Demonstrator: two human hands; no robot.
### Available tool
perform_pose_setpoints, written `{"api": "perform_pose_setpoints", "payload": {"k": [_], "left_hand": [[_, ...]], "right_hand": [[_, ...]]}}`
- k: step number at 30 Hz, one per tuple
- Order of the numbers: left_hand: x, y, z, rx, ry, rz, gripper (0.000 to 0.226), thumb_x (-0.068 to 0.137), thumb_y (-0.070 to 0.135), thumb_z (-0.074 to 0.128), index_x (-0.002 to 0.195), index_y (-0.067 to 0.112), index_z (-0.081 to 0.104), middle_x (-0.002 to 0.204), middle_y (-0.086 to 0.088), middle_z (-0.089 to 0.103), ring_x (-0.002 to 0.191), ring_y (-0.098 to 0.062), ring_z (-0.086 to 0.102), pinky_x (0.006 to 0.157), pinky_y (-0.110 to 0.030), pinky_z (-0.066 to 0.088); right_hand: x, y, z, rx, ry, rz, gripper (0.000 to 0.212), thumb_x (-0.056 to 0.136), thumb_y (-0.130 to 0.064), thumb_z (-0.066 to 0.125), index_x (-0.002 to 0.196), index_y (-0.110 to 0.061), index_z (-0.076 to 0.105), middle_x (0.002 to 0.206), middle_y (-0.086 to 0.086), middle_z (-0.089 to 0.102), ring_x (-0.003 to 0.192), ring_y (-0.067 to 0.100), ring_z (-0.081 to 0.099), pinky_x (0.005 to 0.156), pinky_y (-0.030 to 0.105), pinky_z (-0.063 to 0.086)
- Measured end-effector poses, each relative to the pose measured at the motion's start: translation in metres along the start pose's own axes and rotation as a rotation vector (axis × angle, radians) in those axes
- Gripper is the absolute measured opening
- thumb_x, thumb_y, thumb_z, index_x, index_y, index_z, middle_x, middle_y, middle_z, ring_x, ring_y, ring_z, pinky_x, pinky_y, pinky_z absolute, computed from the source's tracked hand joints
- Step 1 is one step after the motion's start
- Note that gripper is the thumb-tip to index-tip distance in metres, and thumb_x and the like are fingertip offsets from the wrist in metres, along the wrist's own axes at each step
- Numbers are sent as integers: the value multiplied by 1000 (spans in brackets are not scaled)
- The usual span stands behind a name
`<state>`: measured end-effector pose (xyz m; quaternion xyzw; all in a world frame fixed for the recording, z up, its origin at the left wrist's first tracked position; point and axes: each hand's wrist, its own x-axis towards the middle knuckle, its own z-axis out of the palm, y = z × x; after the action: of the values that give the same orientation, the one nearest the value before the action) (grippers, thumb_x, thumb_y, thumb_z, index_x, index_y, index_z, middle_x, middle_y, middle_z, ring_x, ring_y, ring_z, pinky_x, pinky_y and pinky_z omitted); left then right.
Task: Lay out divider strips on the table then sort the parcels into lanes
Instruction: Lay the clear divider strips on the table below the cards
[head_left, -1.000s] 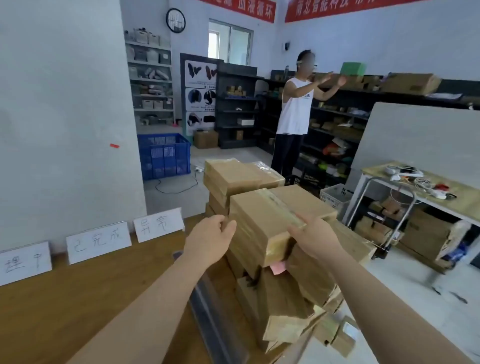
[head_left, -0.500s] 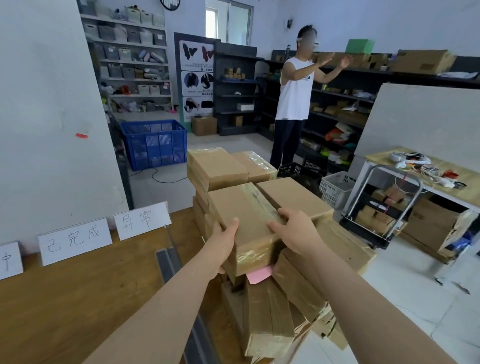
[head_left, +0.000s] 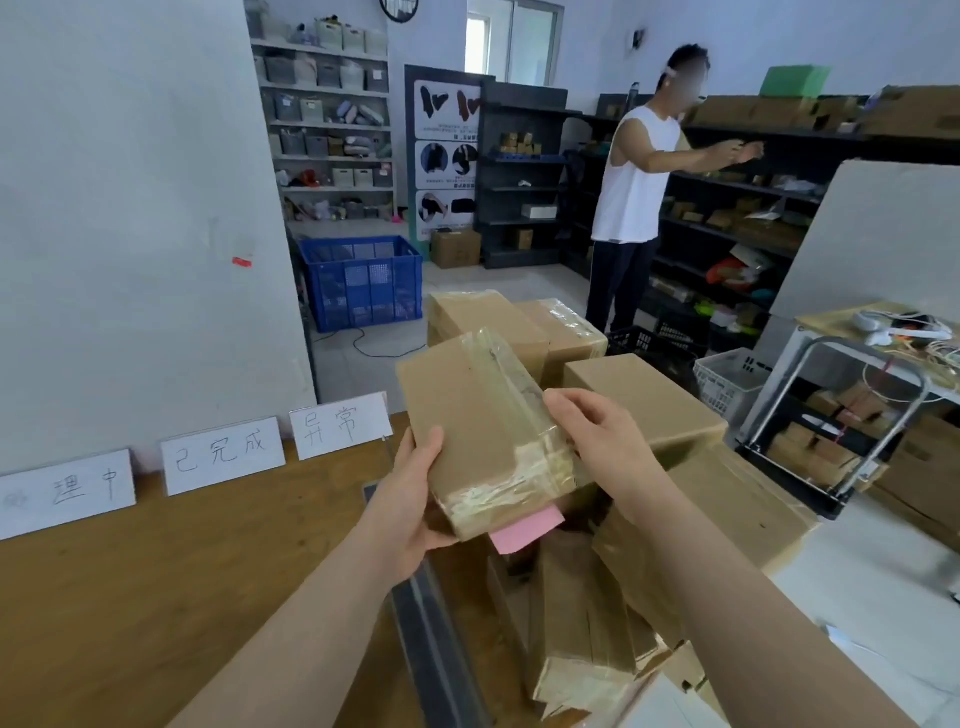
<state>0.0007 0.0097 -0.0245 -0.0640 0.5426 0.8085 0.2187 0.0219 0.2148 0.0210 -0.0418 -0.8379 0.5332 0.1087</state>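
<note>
I hold a brown taped cardboard parcel (head_left: 478, 415) lifted above the parcel pile (head_left: 644, 400). My left hand (head_left: 410, 499) grips its near left corner from below and the side. My right hand (head_left: 597, 441) grips its right edge, fingers curled over the top. A pink slip (head_left: 524, 530) sticks out under the parcel. A dark grey divider strip (head_left: 431, 639) lies along the right part of the wooden table (head_left: 156, 571), beside the pile. White lane signs (head_left: 223, 454) with handwritten characters stand along the table's back edge.
A person in a white sleeveless shirt (head_left: 634, 192) stands at dark shelves behind the pile. A blue crate (head_left: 363, 280) sits on the floor. A trolley with boxes (head_left: 831, 441) and a side table (head_left: 883, 332) stand at the right.
Both hands closed on the top parcel and lifted it off the pile, bringing it up and to the left. The person at the back lowered their arms to a lower shelf.
</note>
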Motion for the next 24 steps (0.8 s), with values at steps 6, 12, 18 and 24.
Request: {"api": "perform_pose_setpoints", "payload": {"k": [6,12,18,24], "left_hand": [[-25,8,-43,-206,3,57,36,94,51,53,125,33,56,110,-3,74,98,-28,72,87,-61,52],[-46,11,-83,-177,91,132,42,98,49,48,134,29,50,114,-4,72,101,-28,71,80,-59,56],[-58,22,-105,-123,137,118,42,100,48,43,139,33,46,121,-4,69,102,-27,71,71,-54,59],[-48,38,-78,71,71,97,39,101,45,42,140,45,38,123,5,64,108,-23,65,85,-57,54]], "right_hand": [[-5,-14,39,230,-219,123,50,83,-68,53,115,-31,64,105,-12,72,96,8,68,89,35,51],[-11,-31,81,301,-314,110,62,76,-64,59,120,-21,61,106,-5,73,96,12,70,86,35,55],[-9,-36,109,246,-348,154,48,86,-61,54,116,-25,64,102,-9,73,91,8,70,84,35,52],[-16,-45,85,173,-303,202,65,66,-85,52,101,-33,73,100,-12,75,89,4,70,80,29,46]]}}
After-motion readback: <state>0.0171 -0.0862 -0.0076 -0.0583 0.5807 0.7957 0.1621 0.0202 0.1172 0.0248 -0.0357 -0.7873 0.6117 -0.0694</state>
